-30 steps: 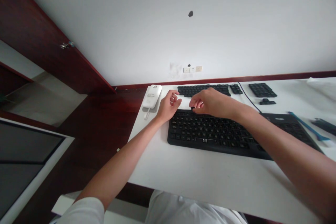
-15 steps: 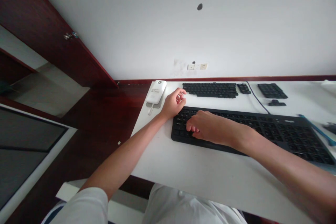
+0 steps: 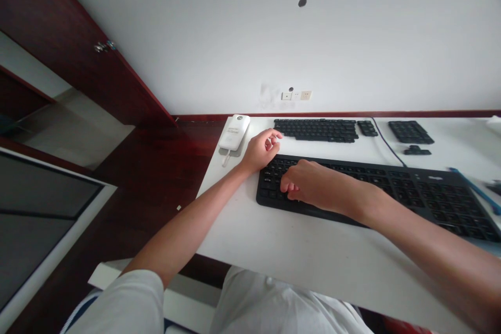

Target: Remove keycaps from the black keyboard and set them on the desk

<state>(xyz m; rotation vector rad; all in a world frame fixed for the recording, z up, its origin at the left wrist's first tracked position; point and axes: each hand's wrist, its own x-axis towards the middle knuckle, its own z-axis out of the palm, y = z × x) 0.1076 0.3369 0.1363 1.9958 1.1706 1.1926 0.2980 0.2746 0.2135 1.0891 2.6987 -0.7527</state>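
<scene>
Your left hand (image 3: 261, 151) was empty as far as could be seen, its fingers loosely curled and its thumb apart from them, by the far left corner of a long black keyboard (image 3: 407, 188). Your right hand (image 3: 302, 182) was bent palm down over the left part of that keyboard, its fingers curled towards the keys; whether they pinched anything could not be told, as the hand hid them. The keyboard lay on a white surface (image 3: 274, 237), under your right hand and reaching well out to its right.

Beyond your hands lay a wide black key panel (image 3: 321, 130), with a small key block (image 3: 367, 128) just right of it. Farther right of your hands were a squarish key block (image 3: 410, 132) and, nearer you, a small arrow-key piece (image 3: 417, 151). A thin black cable (image 3: 385, 144) ran between these blocks to the keyboard's back edge. A white device (image 3: 235, 133) with a short strap (image 3: 226, 158) lay left of your left hand. A blue strip-like object (image 3: 475, 190) lay far right of your right hand, beside the keyboard.
</scene>
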